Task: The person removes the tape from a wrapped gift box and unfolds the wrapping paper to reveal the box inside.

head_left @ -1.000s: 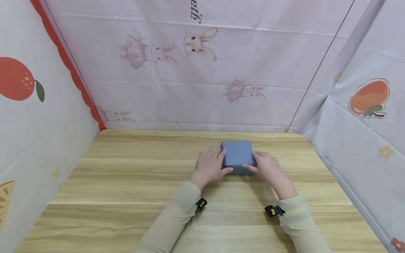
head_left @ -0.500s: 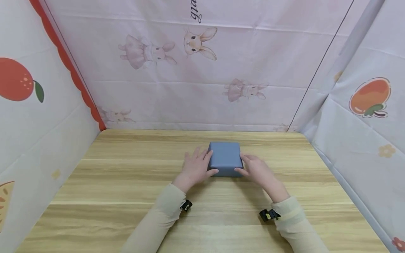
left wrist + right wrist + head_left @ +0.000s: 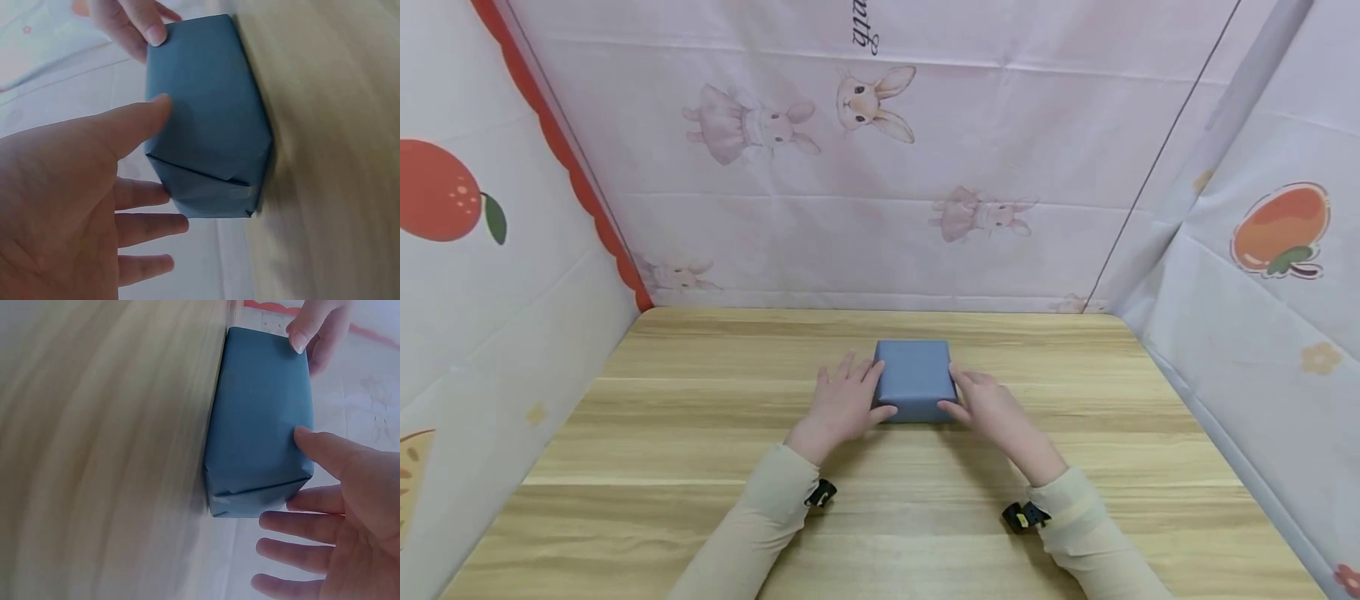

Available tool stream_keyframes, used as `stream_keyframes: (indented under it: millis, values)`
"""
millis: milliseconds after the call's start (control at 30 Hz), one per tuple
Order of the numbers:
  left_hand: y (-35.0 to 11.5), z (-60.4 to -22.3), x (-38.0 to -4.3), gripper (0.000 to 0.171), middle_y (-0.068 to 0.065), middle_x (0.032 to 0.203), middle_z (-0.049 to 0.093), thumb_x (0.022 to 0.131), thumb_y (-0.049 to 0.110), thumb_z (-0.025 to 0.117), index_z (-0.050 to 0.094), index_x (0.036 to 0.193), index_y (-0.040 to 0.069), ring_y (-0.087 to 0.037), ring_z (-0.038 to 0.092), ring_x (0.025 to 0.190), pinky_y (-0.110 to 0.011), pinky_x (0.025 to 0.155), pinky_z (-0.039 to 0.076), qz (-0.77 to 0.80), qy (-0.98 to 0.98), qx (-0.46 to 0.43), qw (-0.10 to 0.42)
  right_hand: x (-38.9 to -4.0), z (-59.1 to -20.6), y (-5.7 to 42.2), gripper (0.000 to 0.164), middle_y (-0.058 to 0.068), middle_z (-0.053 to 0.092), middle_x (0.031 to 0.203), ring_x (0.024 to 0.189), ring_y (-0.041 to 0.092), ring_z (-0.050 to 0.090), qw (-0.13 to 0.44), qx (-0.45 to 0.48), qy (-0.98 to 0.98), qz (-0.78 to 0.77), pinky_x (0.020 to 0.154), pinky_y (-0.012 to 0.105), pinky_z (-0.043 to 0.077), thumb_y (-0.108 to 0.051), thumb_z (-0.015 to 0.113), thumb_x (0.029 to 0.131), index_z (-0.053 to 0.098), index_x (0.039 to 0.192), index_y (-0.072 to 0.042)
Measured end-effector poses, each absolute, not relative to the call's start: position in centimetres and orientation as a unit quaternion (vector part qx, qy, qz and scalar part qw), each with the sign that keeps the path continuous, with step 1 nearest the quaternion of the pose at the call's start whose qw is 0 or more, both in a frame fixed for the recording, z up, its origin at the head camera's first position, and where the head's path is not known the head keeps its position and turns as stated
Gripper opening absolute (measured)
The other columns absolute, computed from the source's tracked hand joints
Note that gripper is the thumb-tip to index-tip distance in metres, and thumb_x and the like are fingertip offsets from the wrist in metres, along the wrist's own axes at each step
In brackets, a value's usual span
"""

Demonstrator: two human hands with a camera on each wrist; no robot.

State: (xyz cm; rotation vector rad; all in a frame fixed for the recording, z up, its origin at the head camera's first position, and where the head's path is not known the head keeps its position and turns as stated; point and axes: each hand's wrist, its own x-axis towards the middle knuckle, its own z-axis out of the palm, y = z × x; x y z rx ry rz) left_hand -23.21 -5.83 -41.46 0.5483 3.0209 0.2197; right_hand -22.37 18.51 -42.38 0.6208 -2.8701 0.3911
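Note:
A box wrapped in plain blue paper [image 3: 913,371] sits on the wooden table, with folded paper flaps on its ends in both wrist views. At its left end my left hand [image 3: 842,404] has its fingers straight and spread. The left thumb touches the front face near the corner, and the index finger lies by the end flap [image 3: 206,187]. My right hand [image 3: 992,408] mirrors this at the other end, thumb on the front face, straight fingers along the right end. In the right wrist view, the lower fingers [image 3: 290,556] stand apart from the box. Its underside is hidden.
The wooden table [image 3: 685,450] stretches around the box to a back wall cloth [image 3: 812,250] printed with rabbits. Side cloths with fruit prints [image 3: 1262,350] border the left and right edges. Each wrist wears a black strap with a small device [image 3: 1025,517].
The box has slid left and slightly nearer across the table, with both hands moving along at its two ends. Their hold on it looks the same throughout.

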Motion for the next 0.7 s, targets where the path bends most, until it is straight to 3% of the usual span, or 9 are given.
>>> stream_keyframes:
  millis: [200, 433, 700]
  values:
    - [-6.7, -40.9, -23.3, 0.077, -0.009, 0.156, 0.038, 0.090, 0.058, 0.058, 0.036, 0.151, 0.016, -0.035, 0.023, 0.149, -0.067, 0.112, 0.025, 0.068, 0.982, 0.172, 0.025, -22.3, -42.3, 17.3, 0.070, 0.027, 0.060, 0.129, 0.119, 0.041, 0.059, 0.063, 0.194, -0.970, 0.133, 0.099, 0.050, 0.049, -0.040, 0.064, 0.093, 0.042, 0.145, 0.002]
    - [-7.8, -41.2, -24.0, 0.078, -0.008, 0.156, 0.038, 0.089, 0.057, 0.061, 0.036, 0.151, 0.017, -0.036, 0.028, 0.147, -0.068, 0.111, 0.024, 0.112, 0.977, 0.181, 0.030, -22.7, -42.4, 17.2, 0.070, 0.028, 0.055, 0.135, 0.124, 0.044, 0.054, 0.035, 0.176, -0.970, 0.163, 0.102, 0.054, 0.046, -0.039, 0.065, 0.093, 0.040, 0.146, 0.000]
    - [-9.0, -42.4, -25.0, 0.094, -0.012, 0.157, 0.035, 0.084, 0.063, 0.064, 0.028, 0.154, 0.011, -0.037, 0.026, 0.147, -0.069, 0.112, 0.022, 0.154, 0.971, 0.171, 0.063, -23.9, -43.7, 17.7, 0.085, 0.024, 0.043, 0.149, 0.137, 0.039, 0.043, -0.039, 0.205, -0.946, 0.248, 0.111, 0.053, 0.037, -0.035, 0.064, 0.094, 0.016, 0.155, -0.001]
